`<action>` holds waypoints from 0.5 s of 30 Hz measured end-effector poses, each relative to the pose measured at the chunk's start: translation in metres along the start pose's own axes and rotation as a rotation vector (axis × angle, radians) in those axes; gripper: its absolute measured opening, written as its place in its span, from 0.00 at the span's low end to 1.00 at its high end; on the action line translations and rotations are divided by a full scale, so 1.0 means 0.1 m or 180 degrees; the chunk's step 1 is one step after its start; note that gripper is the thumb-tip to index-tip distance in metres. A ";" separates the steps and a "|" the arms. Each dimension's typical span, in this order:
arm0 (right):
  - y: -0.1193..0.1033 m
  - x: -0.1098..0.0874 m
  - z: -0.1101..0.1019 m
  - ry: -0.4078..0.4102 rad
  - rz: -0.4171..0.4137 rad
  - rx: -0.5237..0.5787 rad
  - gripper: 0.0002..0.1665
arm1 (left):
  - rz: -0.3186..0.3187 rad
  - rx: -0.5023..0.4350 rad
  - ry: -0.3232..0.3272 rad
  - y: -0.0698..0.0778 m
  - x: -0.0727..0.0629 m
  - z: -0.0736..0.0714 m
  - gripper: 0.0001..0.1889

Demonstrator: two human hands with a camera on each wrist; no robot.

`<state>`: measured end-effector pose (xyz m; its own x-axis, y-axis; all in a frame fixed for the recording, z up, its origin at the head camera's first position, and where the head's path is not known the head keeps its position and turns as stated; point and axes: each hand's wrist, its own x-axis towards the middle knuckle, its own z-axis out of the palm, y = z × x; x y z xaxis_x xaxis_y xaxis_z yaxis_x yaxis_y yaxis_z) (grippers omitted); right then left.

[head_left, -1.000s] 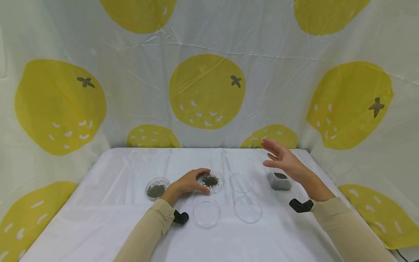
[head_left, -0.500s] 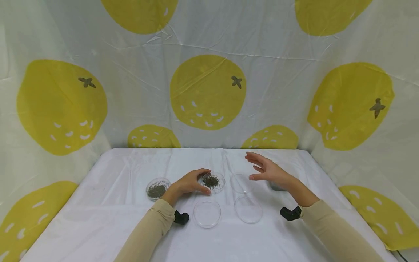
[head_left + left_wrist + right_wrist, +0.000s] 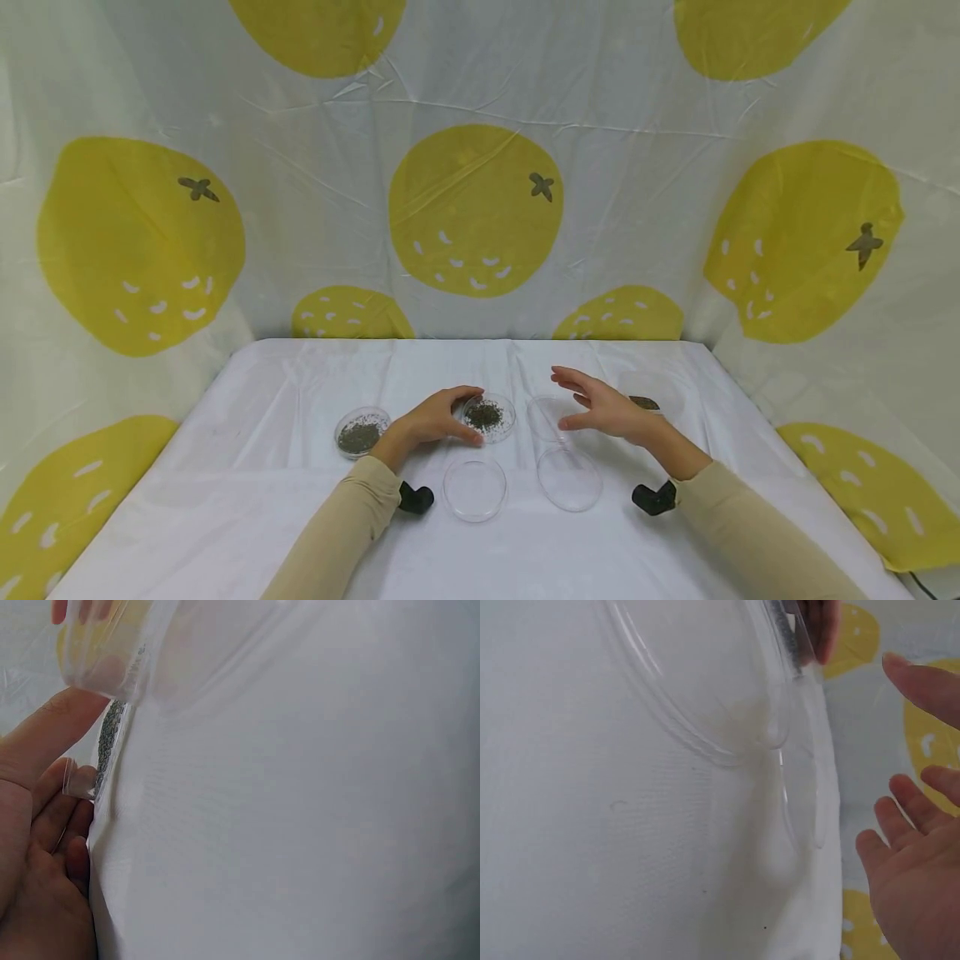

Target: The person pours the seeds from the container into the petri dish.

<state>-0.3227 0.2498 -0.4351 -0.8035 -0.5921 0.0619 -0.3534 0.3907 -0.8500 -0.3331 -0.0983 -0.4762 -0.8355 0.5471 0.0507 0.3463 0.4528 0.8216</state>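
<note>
While the left hand [image 3: 429, 417] grips the middle dish [image 3: 506, 419], its thumb and fingers are clamped on the rim from two sides. Dish sits flat on the surface [image 3: 420, 542], about mid-width; dark green flakes [image 3: 482, 415] lie heaped in its centre, with stray bits around. Right hand [image 3: 600, 406]: thumb and fingers apart, nothing held; it hovers by the rear dish [image 3: 543, 421], thumb overlapping its right edge in the head view. Rear dish: clear, just right of the middle dish. Nearer the person, two more clear rounds: front dish [image 3: 475, 492] and right dish [image 3: 568, 481], side by side with a gap between. Whether these are bases or lids, cannot tell. Left dish [image 3: 377, 417] holds a broader layer of similar flakes, just beside the left wrist. Some dark material [image 3: 644, 402] shows beyond the right wrist, partly hidden. Both sleeves beige, a black device at each cuff. Surface: white cloth; backdrop [image 3: 322, 200]: pale, printed with yellow fruit.
</note>
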 end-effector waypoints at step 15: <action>0.19 0.02 0.11 0.0020 0.0197 -0.0275 0.57 | -0.0024 0.0061 0.0042 0.00 -0.01 0.00 0.47</action>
<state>-0.3256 0.2489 -0.4567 -0.8280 -0.5606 0.0142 -0.3428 0.4859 -0.8040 -0.3324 -0.0983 -0.4763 -0.8436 0.5344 0.0520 0.3479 0.4704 0.8110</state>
